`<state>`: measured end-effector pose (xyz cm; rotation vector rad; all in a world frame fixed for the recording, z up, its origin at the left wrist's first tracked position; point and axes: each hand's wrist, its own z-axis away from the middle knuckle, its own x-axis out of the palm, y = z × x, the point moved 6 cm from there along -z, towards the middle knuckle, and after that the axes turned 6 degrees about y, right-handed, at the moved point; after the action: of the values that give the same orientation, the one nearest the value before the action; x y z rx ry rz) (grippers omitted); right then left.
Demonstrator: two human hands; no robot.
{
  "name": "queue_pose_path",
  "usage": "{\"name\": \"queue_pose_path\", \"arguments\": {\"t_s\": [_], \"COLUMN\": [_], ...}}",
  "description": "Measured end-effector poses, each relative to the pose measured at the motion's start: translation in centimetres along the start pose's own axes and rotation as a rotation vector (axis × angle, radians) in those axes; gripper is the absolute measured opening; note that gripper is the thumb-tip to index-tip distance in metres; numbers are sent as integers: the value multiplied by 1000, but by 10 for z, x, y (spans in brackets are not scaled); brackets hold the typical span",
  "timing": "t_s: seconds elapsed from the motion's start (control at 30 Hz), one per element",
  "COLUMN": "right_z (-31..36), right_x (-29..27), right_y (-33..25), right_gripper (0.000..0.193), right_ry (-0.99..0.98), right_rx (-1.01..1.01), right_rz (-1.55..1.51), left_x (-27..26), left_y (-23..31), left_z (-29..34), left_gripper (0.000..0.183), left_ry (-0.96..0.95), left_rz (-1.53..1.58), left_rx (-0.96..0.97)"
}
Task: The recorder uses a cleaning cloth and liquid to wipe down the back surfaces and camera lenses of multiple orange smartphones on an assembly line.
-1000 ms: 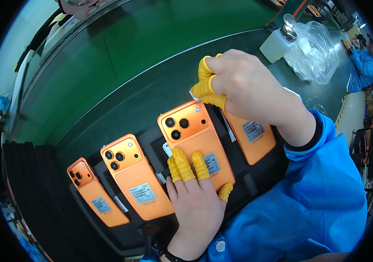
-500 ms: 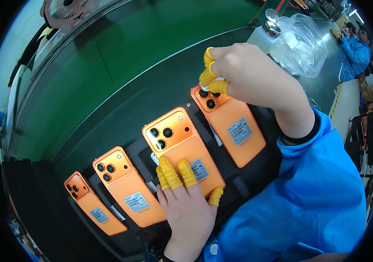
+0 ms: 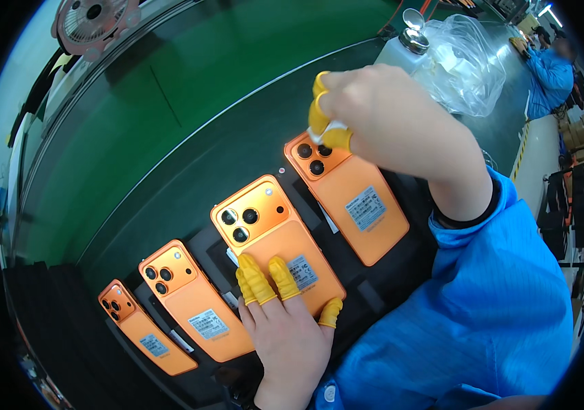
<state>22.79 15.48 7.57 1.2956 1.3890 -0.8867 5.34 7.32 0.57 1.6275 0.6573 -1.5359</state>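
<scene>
Several orange phones lie in a row, camera side up, on a black tray (image 3: 372, 295). My left hand (image 3: 290, 345), in yellow finger cots, rests with fingers spread on the lower part of one phone (image 3: 271, 236). Above the camera end of the rightmost phone (image 3: 381, 239) is my right hand (image 3: 374, 113), also in yellow finger cots. It is closed on a small white wipe (image 3: 316, 137), held against or just above that phone's top corner; contact is hard to tell. Left of my left hand lie another phone (image 3: 186, 290) and the leftmost phone (image 3: 142, 320).
Beyond my right hand stand a whitish bottle (image 3: 396, 58) with a raised metal lid and a clear plastic bag (image 3: 473, 75). A pink fan (image 3: 97, 24) is at far left. A person in blue (image 3: 550, 80) works at far right. Black stacked material (image 3: 53, 307) borders the left.
The view has shifted slightly, so the phones appear a little lower and further left. My right hand keeps the wipe at the same phone's top; my left hand stays on its phone.
</scene>
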Motion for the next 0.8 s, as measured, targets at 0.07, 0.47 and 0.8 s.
{"name": "queue_pose_path", "arguments": {"t_s": [0.07,0.47,0.8], "right_z": [3,-4,6], "right_x": [-8,-3,20], "right_y": [-13,-45,-103], "right_gripper": [7,9,11], "right_ry": [117,52,207], "right_rx": [-121,-220,-490], "right_rz": [-58,-281,-415], "left_x": [1,0,1], "left_y": [-1,-3,-2], "left_z": [1,0,-1], "left_gripper": [84,84,77], "left_ry": [-8,47,53], "left_rz": [7,14,75], "left_rx": [2,11,18]}}
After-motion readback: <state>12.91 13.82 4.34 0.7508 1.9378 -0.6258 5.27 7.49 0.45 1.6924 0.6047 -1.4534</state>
